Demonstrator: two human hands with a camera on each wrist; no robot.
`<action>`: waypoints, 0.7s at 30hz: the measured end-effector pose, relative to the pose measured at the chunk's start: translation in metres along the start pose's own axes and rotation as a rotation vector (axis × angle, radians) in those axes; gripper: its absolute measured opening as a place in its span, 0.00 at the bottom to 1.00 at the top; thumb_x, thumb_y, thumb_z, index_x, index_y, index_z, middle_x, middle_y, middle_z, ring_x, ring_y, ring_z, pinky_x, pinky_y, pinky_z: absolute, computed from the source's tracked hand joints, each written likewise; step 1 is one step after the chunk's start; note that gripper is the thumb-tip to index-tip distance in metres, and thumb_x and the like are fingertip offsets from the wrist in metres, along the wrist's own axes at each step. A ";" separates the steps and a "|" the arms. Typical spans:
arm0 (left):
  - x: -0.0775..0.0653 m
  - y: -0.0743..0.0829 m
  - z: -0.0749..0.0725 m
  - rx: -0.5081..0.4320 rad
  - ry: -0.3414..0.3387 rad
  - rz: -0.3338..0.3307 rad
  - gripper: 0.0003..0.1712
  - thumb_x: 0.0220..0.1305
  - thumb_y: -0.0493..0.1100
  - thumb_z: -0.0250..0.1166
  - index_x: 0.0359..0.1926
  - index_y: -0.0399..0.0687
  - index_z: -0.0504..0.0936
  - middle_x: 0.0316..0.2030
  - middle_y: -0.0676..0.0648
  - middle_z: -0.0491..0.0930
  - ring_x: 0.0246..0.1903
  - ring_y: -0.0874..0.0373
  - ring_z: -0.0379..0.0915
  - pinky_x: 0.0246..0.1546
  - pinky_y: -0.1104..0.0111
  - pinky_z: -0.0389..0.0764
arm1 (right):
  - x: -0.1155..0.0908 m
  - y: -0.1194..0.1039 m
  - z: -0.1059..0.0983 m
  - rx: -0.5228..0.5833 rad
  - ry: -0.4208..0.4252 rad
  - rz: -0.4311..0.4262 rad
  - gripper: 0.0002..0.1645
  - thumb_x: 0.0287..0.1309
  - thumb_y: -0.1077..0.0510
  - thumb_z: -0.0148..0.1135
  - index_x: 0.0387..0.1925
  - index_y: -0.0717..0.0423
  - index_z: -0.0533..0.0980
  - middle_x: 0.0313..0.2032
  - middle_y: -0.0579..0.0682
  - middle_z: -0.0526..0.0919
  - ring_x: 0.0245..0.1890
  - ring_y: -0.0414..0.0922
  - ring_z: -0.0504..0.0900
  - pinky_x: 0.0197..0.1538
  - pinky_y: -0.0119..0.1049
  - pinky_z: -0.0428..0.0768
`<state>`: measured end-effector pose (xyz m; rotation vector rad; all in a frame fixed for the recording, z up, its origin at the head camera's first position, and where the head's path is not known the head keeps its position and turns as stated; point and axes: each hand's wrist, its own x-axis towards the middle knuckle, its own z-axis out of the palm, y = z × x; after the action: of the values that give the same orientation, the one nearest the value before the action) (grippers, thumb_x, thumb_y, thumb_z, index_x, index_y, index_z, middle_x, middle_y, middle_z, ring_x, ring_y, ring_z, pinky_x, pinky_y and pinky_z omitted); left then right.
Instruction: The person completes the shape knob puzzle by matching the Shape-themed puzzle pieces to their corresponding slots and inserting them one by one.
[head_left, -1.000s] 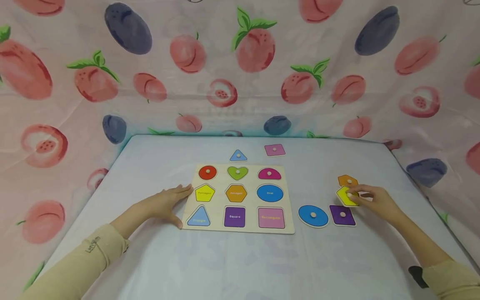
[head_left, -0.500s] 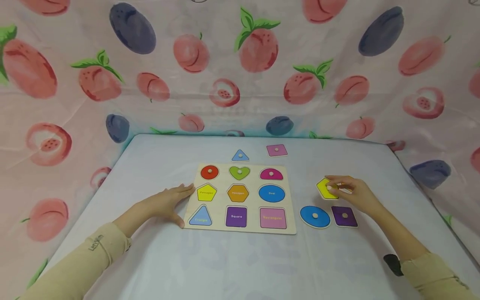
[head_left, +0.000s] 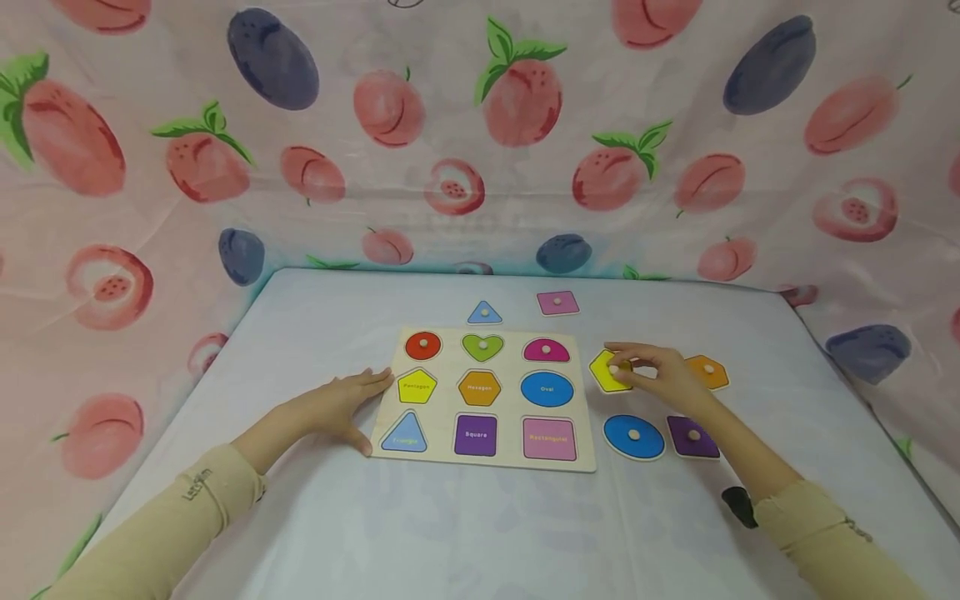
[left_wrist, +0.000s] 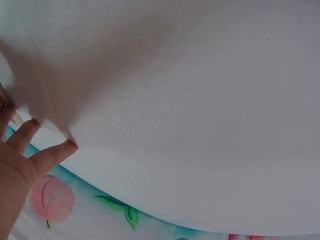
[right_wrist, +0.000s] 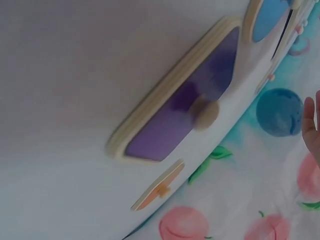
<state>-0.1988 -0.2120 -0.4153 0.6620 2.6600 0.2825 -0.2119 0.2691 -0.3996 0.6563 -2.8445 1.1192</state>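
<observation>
My right hand pinches a yellow pentagon puzzle piece by its knob, just off the right edge of the wooden shape board. Only a few fingers of that hand show at the right wrist view's edge. At the board's left edge rests my left hand, thumb and fingers spread. Its fingers are extended in the left wrist view. A red circle, green heart and magenta half-circle, each with a knob, fill the board's top row. Below them are labelled coloured shapes without knobs.
Right of the board lie a blue oval piece, a purple square piece and an orange hexagon piece. Behind it are a light-blue triangle piece and a pink rectangle piece. A fruit-print cloth hangs behind the table.
My right hand has carried the yellow pentagon piece leftward from beside the orange hexagon to near the board, uncovering the hexagon. The left hand stays at the board's edge.
</observation>
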 end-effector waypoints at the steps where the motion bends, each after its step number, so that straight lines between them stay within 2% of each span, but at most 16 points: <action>1: 0.000 0.000 0.000 0.000 0.001 0.001 0.65 0.33 0.59 0.78 0.71 0.42 0.56 0.73 0.44 0.52 0.71 0.39 0.46 0.64 0.37 0.55 | 0.002 -0.002 0.002 0.006 -0.006 -0.006 0.13 0.60 0.58 0.61 0.46 0.56 0.80 0.59 0.58 0.76 0.59 0.56 0.73 0.54 0.47 0.79; 4: -0.001 0.000 0.000 0.004 0.003 0.005 0.65 0.34 0.58 0.78 0.71 0.41 0.55 0.73 0.43 0.52 0.71 0.39 0.47 0.63 0.37 0.55 | 0.008 -0.007 0.007 0.027 -0.021 -0.027 0.13 0.60 0.59 0.61 0.46 0.56 0.80 0.58 0.59 0.76 0.58 0.56 0.74 0.52 0.38 0.79; 7: -0.001 0.001 0.000 0.010 0.003 0.006 0.65 0.34 0.59 0.78 0.71 0.41 0.55 0.73 0.43 0.52 0.71 0.39 0.47 0.63 0.37 0.56 | 0.014 -0.011 0.013 0.049 -0.030 -0.045 0.13 0.59 0.59 0.61 0.46 0.56 0.80 0.58 0.59 0.77 0.57 0.56 0.74 0.50 0.34 0.78; 15: -0.001 0.002 -0.001 0.002 0.001 -0.003 0.64 0.35 0.59 0.78 0.71 0.43 0.56 0.73 0.45 0.52 0.71 0.40 0.46 0.64 0.38 0.55 | 0.026 -0.024 0.030 0.054 -0.030 -0.081 0.12 0.58 0.60 0.63 0.44 0.57 0.81 0.55 0.59 0.78 0.54 0.55 0.76 0.46 0.35 0.79; 21: -0.002 0.003 -0.002 -0.004 0.002 -0.010 0.64 0.35 0.59 0.78 0.71 0.44 0.56 0.73 0.45 0.52 0.72 0.40 0.46 0.65 0.39 0.54 | 0.034 -0.035 0.041 0.060 -0.051 -0.083 0.12 0.57 0.59 0.64 0.43 0.57 0.81 0.54 0.59 0.80 0.55 0.55 0.76 0.47 0.38 0.79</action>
<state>-0.1968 -0.2109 -0.4126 0.6473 2.6631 0.2853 -0.2239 0.2069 -0.4020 0.8105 -2.8057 1.1954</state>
